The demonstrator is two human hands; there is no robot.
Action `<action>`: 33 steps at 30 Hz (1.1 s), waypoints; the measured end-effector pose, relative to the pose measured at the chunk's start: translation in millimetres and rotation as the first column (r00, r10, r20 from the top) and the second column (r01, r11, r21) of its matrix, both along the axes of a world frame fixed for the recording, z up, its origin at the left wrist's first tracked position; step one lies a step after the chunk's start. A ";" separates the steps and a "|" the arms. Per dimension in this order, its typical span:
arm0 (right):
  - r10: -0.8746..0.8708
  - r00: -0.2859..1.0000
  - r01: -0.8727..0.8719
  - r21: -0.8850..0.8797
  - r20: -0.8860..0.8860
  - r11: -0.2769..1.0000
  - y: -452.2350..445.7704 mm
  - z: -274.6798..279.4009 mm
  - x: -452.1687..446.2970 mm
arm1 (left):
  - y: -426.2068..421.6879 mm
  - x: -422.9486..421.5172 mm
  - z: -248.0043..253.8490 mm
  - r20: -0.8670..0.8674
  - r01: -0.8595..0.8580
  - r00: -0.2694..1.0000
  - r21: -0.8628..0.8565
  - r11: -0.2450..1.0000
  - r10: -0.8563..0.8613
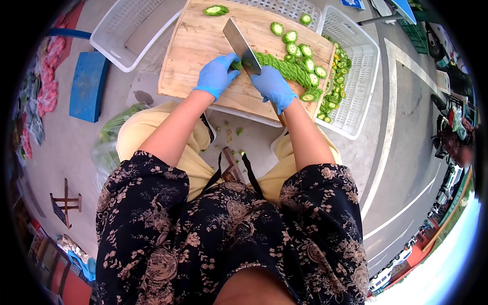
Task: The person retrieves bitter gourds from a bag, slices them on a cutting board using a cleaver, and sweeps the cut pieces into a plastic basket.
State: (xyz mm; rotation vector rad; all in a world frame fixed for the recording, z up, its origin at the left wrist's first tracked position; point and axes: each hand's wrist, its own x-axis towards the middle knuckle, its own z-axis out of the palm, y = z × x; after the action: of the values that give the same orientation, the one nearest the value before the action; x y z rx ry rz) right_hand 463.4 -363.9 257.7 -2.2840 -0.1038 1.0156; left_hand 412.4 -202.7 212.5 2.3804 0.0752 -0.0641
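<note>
In the head view my left hand [216, 77], in a blue glove, is closed around the short green end of a bitter melon [236, 65], mostly hidden by the fingers. My gloved right hand [274, 89] grips a cleaver [241, 44] whose blade stands on edge against that end. To the right of the blade runs a leaning row of cut bitter melon slices [285, 69]. Loose slices [291, 36] with pale centres lie farther along the wooden cutting board [190, 43]. One more slice [216, 10] sits at the board's far left.
A white basket [363, 94] with many slices stands right of the board. Another white basket [109, 43] is at the left, near a blue stool [89, 86]. A plastic bag of green vegetables [109, 137] rests by my left leg. Scraps [239, 131] lie on the ground below.
</note>
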 end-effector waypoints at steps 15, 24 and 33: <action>0.273 0.932 -0.241 -0.157 0.238 0.958 -24.1 28.4 -17.1 | -2.2 -7.0 0.8 0.012 -0.054 0.999 0.136 0.989 0.053; 0.312 0.928 -0.277 -0.184 0.203 0.943 -11.5 22.6 -17.7 | -2.3 -4.3 -9.4 -0.041 -0.055 0.997 0.105 0.993 0.060; 0.436 0.855 -0.377 -0.241 0.280 0.894 24.2 -10.4 -17.1 | -0.2 -3.4 -5.9 -0.212 -0.114 0.972 -0.042 0.993 0.102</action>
State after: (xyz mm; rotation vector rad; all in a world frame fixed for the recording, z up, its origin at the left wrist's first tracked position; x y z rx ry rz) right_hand 446.3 -339.7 247.3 -2.6481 -0.6922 0.8577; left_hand 409.0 -202.9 206.7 2.3035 0.2996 -0.2626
